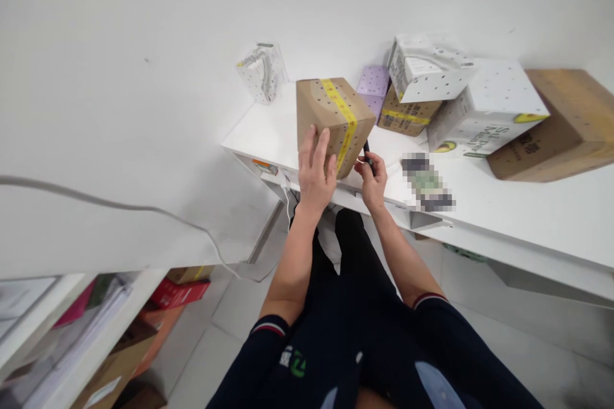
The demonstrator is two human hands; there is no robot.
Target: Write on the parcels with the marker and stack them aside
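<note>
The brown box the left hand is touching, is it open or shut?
Shut, on the sides that show: yellow tape runs across the box, and no flap stands up.

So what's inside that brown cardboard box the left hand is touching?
Its contents can't be seen: the brown cardboard box looks closed and covers them. Outside, a yellow tape strip crosses it and the left hand lies against it.

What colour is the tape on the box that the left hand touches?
The tape is yellow; the head view shows it.

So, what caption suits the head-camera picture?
Left hand on a yellow-taped box, right hand holding a slim black object.
</note>
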